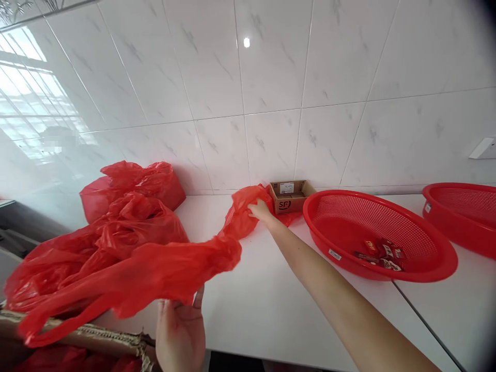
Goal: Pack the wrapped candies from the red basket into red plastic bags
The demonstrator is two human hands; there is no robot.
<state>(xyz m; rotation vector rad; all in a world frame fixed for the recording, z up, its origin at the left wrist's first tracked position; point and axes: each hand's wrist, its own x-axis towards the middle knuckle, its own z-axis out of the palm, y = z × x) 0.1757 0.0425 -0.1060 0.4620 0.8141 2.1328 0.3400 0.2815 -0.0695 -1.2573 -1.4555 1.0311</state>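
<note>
A long, crumpled red plastic bag with loop handles stretches from the left toward the back of the white table. My right hand reaches out beside a small cardboard box and is closed on crumpled red plastic; whether it is the same bag or another one, I cannot tell. At the front, my left hand is turned palm up under the bag, close to or touching it. One outer finger of it points up, apart from the rest, while the bag covers the other fingertips.
Bulky red bags are heaped at the left. An open carton with red plastic inside stands at the front left. Right of the box is a red basket holding several small wrapped packets. Another red basket stands far right. A tiled wall rises behind.
</note>
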